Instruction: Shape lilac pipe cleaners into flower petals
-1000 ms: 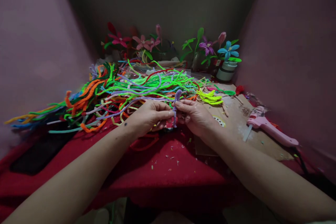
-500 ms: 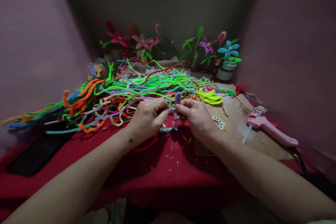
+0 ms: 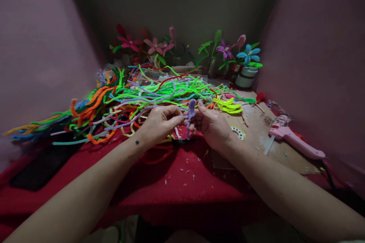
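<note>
Pinching with the left hand [image 3: 159, 123], thumb pressed to forefinger, a thin side strand of a lilac fuzzy piece [image 3: 191, 108]. Holding that piece upright in mid-air between the hands, over the middle of the counter [image 3: 196, 193], with a rounded, bent-over top and a thin tail hanging straight down. Cupping the right hand [image 3: 216, 127] just to the right of it, with thumb raised and apart from the lilac, fingers loosely curled at the far side. Cannot tell from here whether touching the tail with those fingers or merely near it.

Just beyond the hands, on the red cloth [image 3: 137, 193], a wide heap of fuzzy stems [image 3: 168, 95] — mostly bright green, with lilac and red mixed in. At the left of the heap, thick orange stems [image 3: 92, 102]; at its right, a small yellow bunch [image 3: 227, 105]. Partly behind the right wrist, a round white disc [image 3: 237, 133] with dark spots, lying on a sheet of cardboard [image 3: 256, 121]. Farther right on the same sheet, a pink glue gun [image 3: 298, 142], pointing left. To the left, a dark flat object [image 3: 42, 167]. On the near cloth, scattered tiny scraps [image 3: 185, 171]. Along the far side, fuzzy flowers, including a pink one [image 3: 154, 46], a purple one [image 3: 224, 50] and a blue one [image 3: 248, 55], the last above a pale jar [image 3: 245, 78].
</note>
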